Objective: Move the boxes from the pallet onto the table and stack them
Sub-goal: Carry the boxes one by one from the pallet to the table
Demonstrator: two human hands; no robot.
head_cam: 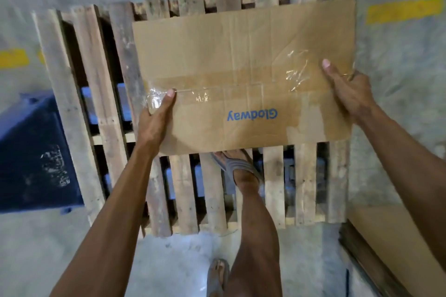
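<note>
A brown cardboard box with blue "Glodway" print and clear tape over its top seam is above a wooden pallet. My left hand grips the box's left side with the thumb on the taped top. On the right side, my right hand grips near the corner, thumb laid over the crinkled tape. Whether the box rests on the slats or is lifted off them I cannot tell. One sandalled foot stands on the pallet under the box's near edge.
A dark blue bin stands left of the pallet. A brown cardboard surface over dark framing sits at the lower right. Yellow floor markings run across the concrete. My other foot is on the floor.
</note>
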